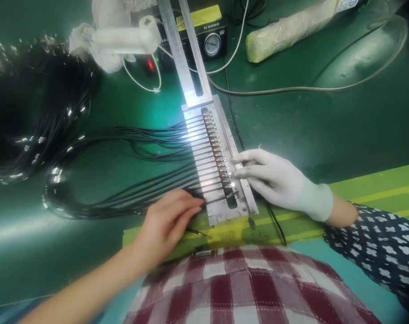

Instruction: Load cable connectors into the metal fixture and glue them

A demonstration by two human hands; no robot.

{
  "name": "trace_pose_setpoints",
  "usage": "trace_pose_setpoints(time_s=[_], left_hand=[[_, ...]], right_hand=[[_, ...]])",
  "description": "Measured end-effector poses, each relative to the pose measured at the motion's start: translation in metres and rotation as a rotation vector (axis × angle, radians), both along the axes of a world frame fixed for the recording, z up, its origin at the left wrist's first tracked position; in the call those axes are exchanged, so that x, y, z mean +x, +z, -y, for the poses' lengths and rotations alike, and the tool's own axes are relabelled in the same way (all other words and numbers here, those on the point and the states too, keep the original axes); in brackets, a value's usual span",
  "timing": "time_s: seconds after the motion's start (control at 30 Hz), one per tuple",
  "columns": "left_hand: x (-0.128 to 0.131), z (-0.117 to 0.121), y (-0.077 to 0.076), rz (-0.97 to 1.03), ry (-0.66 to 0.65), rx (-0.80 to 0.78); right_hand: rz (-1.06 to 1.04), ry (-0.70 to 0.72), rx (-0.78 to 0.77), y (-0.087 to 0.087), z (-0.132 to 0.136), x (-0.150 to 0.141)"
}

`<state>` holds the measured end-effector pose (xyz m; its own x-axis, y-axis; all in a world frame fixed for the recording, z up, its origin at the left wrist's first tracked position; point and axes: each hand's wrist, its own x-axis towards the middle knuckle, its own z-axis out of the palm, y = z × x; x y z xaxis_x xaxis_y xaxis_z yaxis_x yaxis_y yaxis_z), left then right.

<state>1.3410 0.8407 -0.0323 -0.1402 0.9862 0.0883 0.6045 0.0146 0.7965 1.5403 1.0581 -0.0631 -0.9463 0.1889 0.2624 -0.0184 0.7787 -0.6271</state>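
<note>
A metal slotted fixture (236, 153) lies on the green bench with several black cables (150, 135) laid side by side in its grooves, their stripped ends lined up in a central channel. My bare left hand (168, 222) pinches a black cable at the fixture's near left edge, fingers pressed together on it. A loose cable end (197, 232) lies just under this hand. My right hand (275, 177), in a white glove, rests on the fixture's right rail with fingers stretched out flat, touching the cable tips near the channel.
A big bundle of black cables (32, 117) fills the left of the bench. At the back stand a black box with a pressure gauge (211, 43), a white dispenser (123, 40) and a wrapped roll (288, 27). A yellow-green strip (376, 189) edges the bench.
</note>
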Motion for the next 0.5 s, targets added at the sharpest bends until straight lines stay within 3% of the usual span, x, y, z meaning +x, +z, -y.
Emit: trace_pose_setpoints(time_s=[0.2,0.5], left_hand=[[-0.009,-0.005,-0.004,-0.178,-0.18,0.047],[-0.008,-0.003,-0.009,-0.301,-0.19,0.058]], right_hand=[[0.004,0.005,-0.006,0.001,-0.001,0.0],[-0.002,-0.001,0.001,-0.001,-0.001,0.001]])
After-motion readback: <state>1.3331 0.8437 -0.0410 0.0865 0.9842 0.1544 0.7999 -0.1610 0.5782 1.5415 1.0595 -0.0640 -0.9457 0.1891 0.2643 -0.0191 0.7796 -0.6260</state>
